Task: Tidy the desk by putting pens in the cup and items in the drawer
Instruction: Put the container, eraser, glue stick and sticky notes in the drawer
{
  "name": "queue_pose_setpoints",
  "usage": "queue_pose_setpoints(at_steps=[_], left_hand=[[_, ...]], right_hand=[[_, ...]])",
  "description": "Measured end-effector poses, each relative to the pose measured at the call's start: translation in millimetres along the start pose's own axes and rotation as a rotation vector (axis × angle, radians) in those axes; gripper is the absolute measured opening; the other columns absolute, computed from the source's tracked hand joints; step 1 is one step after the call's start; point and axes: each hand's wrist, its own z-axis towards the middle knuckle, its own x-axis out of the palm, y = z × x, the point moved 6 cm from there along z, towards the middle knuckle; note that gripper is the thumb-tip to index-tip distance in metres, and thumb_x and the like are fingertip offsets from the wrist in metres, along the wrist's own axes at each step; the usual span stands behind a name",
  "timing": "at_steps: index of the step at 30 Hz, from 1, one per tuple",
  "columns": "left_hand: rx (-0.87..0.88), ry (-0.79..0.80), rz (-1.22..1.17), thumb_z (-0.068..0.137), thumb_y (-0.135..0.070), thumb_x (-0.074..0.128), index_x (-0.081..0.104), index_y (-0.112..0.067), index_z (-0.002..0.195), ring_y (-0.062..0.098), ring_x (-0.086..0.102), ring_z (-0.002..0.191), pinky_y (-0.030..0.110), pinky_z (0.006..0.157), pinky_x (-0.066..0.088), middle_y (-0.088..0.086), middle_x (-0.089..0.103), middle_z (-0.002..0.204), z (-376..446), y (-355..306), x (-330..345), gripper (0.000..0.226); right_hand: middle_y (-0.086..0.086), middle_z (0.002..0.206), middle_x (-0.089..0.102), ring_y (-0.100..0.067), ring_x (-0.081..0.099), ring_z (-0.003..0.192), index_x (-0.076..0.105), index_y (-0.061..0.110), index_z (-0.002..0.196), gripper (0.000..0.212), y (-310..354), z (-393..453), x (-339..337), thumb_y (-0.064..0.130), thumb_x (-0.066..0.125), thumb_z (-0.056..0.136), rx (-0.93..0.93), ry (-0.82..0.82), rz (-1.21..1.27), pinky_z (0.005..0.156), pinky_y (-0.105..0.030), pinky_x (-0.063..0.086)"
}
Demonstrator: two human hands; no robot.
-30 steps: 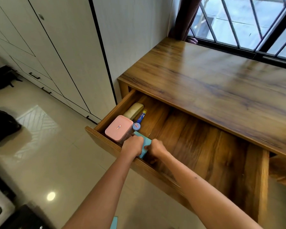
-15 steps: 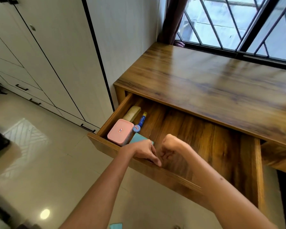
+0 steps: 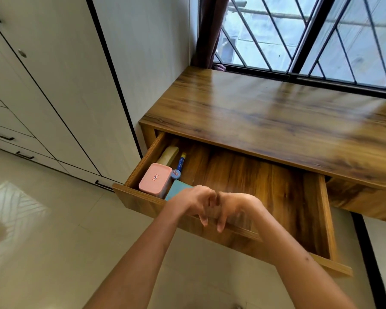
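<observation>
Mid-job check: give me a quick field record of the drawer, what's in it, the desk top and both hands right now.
drawer: pulled open under the desk
drawer contents: pink box, blue tube, beige item and teal item, all at the left end
desk top: no pens or cup in view
left hand: above the drawer's front edge, fingers hanging down, holding nothing
right hand: beside the left hand, fingers hanging down, holding nothing
</observation>
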Motion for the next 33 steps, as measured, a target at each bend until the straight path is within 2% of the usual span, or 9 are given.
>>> queue_pose_setpoints(at_steps=[2,5,9,12,16,22,28,31,33], left_hand=[[-0.015,-0.123,0.137,0.062,-0.024,0.087,0.05,-0.025,0.116,0.019,0.047,0.11,0.032,0.087,0.047,-0.002,0.048,0.116,6,2,-7,0.066],[-0.05,-0.227,0.324,0.062,-0.035,0.086,0.029,-0.023,0.142,0.028,0.027,0.134,0.041,0.111,0.028,0.006,0.03,0.145,17,0,-16,0.1],[-0.107,-0.229,0.428,0.063,-0.035,0.086,-0.003,-0.023,0.152,0.032,-0.012,0.147,0.047,0.119,-0.002,0.012,-0.01,0.16,37,-7,-30,0.126],[-0.133,-0.221,0.555,0.064,-0.034,0.085,-0.012,-0.017,0.151,0.033,-0.021,0.144,0.049,0.119,-0.007,0.015,-0.018,0.158,55,-16,-41,0.131],[-0.127,-0.218,0.668,0.074,-0.026,0.079,-0.012,-0.007,0.15,0.034,-0.019,0.145,0.049,0.119,-0.006,0.019,-0.015,0.158,79,-28,-50,0.12],[-0.086,-0.262,0.671,0.1,-0.019,0.039,-0.004,-0.001,0.15,0.035,-0.011,0.146,0.048,0.12,-0.003,0.022,-0.006,0.158,117,-34,-60,0.069],[-0.094,-0.364,0.701,0.099,-0.001,0.032,0.003,0.0,0.15,0.04,0.006,0.146,0.05,0.119,0.011,0.026,0.005,0.157,149,-33,-68,0.058],[-0.121,-0.41,0.719,0.097,0.003,0.033,0.02,0.003,0.147,0.049,0.026,0.137,0.049,0.114,0.028,0.034,0.025,0.149,163,-40,-73,0.052],[-0.131,-0.469,0.718,0.093,0.001,0.044,0.047,0.002,0.134,0.048,0.049,0.122,0.046,0.1,0.046,0.034,0.048,0.133,168,-47,-78,0.041]], right_hand=[[-0.006,0.139,0.044,-0.03,0.043,0.128,0.033,0.019,0.143,0.104,-1,-8,-13,0.03,0.09,0.056,0.005,-0.211,-0.1,0.101,-0.044,0.045],[-0.012,0.157,0.013,-0.036,0.014,0.144,0.001,0.019,0.152,0.131,-3,-18,-28,0.041,0.088,0.056,0.059,-0.485,-0.257,0.114,-0.052,0.02],[-0.015,0.152,-0.034,-0.039,-0.031,0.139,-0.027,0.019,0.146,0.146,-16,-17,-42,0.051,0.084,0.057,0.118,-0.655,-0.238,0.113,-0.06,-0.01],[-0.02,0.145,-0.043,-0.04,-0.04,0.132,-0.035,0.014,0.14,0.146,-24,-14,-54,0.056,0.08,0.06,0.153,-0.745,-0.228,0.107,-0.059,-0.02],[-0.024,0.15,-0.032,-0.039,-0.035,0.137,-0.024,0.003,0.145,0.131,-26,-7,-69,0.05,0.074,0.072,0.117,-0.879,-0.232,0.111,-0.056,-0.018],[-0.027,0.155,-0.01,-0.039,-0.013,0.145,-0.007,-0.004,0.147,0.088,-37,16,-98,0.033,0.053,0.094,0.088,-0.951,-0.293,0.119,-0.053,-0.004],[-0.028,0.156,0.008,-0.037,0.004,0.147,0.008,-0.005,0.148,0.06,-65,44,-116,0.002,0.038,0.097,0.134,-0.948,-0.361,0.12,-0.051,0.005],[-0.028,0.151,0.027,-0.037,0.025,0.143,0.028,-0.006,0.144,0.057,-76,52,-122,0.0,0.051,0.092,0.129,-1.004,-0.416,0.117,-0.05,0.023],[-0.028,0.134,0.052,-0.036,0.05,0.128,0.053,-0.006,0.129,0.056,-79,56,-127,0.002,0.072,0.076,0.105,-1.071,-0.434,0.105,-0.049,0.043]])
